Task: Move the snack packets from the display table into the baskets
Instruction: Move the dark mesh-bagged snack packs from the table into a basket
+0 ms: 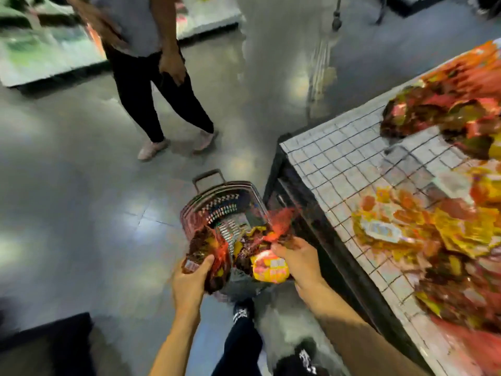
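Observation:
A dark red shopping basket [217, 202] stands on the floor against the display table [339, 164]. My left hand [191, 280] grips a dark brown and red snack packet [208, 253] over the basket's near left rim. My right hand [298, 259] pinches a red packet [282, 221] above the basket's right side. A yellow packet [269, 270] and dark packets lie inside the basket. Heaps of red, yellow and brown snack packets [423, 234] cover the table's wire-grid top on the right.
Another person [151, 63] in dark trousers stands on the grey floor beyond the basket. Low display shelves [48, 58] run along the far left. A dark block [51, 343] sits at the bottom left. My shoes [303, 356] are beneath my arms.

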